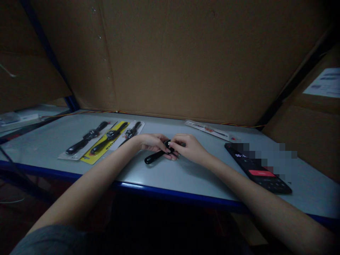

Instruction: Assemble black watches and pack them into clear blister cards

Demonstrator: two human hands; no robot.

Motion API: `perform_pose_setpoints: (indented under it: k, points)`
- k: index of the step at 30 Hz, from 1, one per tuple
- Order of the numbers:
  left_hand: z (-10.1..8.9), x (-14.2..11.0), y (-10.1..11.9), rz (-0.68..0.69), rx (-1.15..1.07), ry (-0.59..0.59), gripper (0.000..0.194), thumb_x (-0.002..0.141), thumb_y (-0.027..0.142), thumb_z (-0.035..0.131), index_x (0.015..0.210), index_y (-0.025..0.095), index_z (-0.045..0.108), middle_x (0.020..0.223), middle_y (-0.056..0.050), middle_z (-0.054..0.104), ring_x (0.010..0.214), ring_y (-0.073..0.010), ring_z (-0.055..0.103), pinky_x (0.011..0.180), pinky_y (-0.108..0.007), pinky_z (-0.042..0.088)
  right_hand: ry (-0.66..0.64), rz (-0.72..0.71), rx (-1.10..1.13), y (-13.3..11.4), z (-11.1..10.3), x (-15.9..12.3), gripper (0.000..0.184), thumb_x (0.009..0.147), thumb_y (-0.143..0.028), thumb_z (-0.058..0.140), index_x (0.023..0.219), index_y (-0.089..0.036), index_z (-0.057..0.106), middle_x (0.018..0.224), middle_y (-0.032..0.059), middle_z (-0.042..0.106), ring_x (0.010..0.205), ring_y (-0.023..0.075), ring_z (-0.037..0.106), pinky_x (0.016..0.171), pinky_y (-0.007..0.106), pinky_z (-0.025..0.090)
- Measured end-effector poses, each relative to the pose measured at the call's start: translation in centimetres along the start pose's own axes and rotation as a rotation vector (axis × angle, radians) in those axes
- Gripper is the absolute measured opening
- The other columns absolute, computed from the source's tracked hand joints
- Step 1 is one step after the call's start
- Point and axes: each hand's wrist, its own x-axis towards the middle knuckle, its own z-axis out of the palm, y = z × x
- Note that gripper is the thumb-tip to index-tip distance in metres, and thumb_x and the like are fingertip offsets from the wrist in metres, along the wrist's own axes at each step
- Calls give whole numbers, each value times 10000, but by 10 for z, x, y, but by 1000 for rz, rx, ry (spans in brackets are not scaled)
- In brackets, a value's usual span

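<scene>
A black spokeshave [155, 157] is held just above the grey tabletop, one rounded glossy handle pointing down to the left. My left hand [155, 142] is closed around its middle from behind, with the thumb on top. My right hand [188, 146] is closed at the same middle part, thumb and forefinger pinching a small part there. Fingers hide most of the tool's centre and far handle. To the left lie similar black spokeshaves in packs: one on a pale card [86, 139], one on a yellow card [106, 141] and one on a white card [131, 131].
A slim clear packet [208, 130] lies at the back right. On the right rests a black phone [257, 170] showing a timer and a red bar, partly pixelated. The table [170, 180] has a blue front edge. Cardboard walls [170, 63] and an orange cable [117, 112] border the back.
</scene>
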Motion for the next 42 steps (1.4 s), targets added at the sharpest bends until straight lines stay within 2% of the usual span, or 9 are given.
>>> perform_pose_setpoints:
  k: [3, 6, 11, 18, 23, 28, 32, 36, 42]
  points:
    - [-2, 0, -1, 14, -6, -24, 278, 692, 42, 625, 969, 54, 610, 901, -116, 679, 862, -161, 650, 833, -272, 484, -14, -51, 13, 2, -9, 1, 200, 820, -241, 507, 724, -177, 670, 658, 17, 586, 600, 113, 503, 548, 238, 315]
    - [-3, -1, -1, 8, -6, -34, 276, 699, 54, 620, 975, 55, 613, 941, -124, 670, 884, -169, 645, 831, -283, 487, -18, -86, -89, 6, -16, 2, 179, 810, -255, 525, 761, -192, 686, 662, 17, 588, 606, 119, 502, 571, 251, 303]
    - [1, -1, 1, -25, -18, 5, 286, 677, 54, 639, 962, 55, 619, 990, -137, 660, 910, -185, 638, 864, -305, 468, -16, -108, -247, 9, -19, 1, 156, 797, -218, 526, 708, -183, 650, 622, -4, 572, 573, 106, 478, 645, 281, 284]
    - [3, 0, 1, -35, -2, 25, 291, 654, 55, 651, 943, 73, 628, 924, -111, 680, 899, -189, 642, 847, -309, 480, -79, -165, -198, 5, -16, 0, 255, 805, -207, 518, 559, -172, 575, 559, -23, 553, 564, 96, 480, 646, 282, 266]
    - [2, 0, 1, -12, -4, 6, 290, 668, 48, 637, 958, 56, 621, 879, -111, 686, 870, -180, 649, 837, -298, 485, -110, -174, -163, 2, -17, 0, 221, 827, -223, 506, 646, -188, 629, 595, -19, 586, 589, 102, 513, 646, 280, 270]
    - [0, 1, -2, 6, -20, -14, 289, 678, 40, 620, 966, 50, 614, 931, -130, 674, 877, -184, 649, 826, -299, 492, -105, -163, -221, 4, -19, 0, 220, 854, -239, 469, 730, -195, 646, 652, -9, 627, 643, 115, 541, 674, 288, 262]
    - [-1, 1, -2, -2, -36, -1, 307, 668, 30, 616, 975, 42, 605, 949, -142, 669, 882, -194, 648, 823, -310, 494, -87, -138, -275, 5, -20, 0, 214, 844, -230, 474, 708, -178, 631, 632, -7, 622, 615, 110, 529, 678, 288, 255]
    - [0, 1, -1, -8, -35, 13, 297, 666, 31, 614, 963, 43, 602, 891, -133, 682, 866, -197, 652, 801, -307, 502, -133, -141, -228, 2, -18, -1, 255, 842, -214, 466, 627, -173, 597, 580, -22, 598, 582, 100, 519, 669, 281, 256]
    - [2, 0, 1, -31, -37, 32, 333, 653, 29, 625, 983, 61, 596, 864, -110, 689, 856, -196, 657, 793, -297, 502, -136, -162, -156, -4, -17, -1, 199, 845, -196, 462, 761, -194, 642, 653, -20, 640, 622, 103, 543, 673, 273, 259]
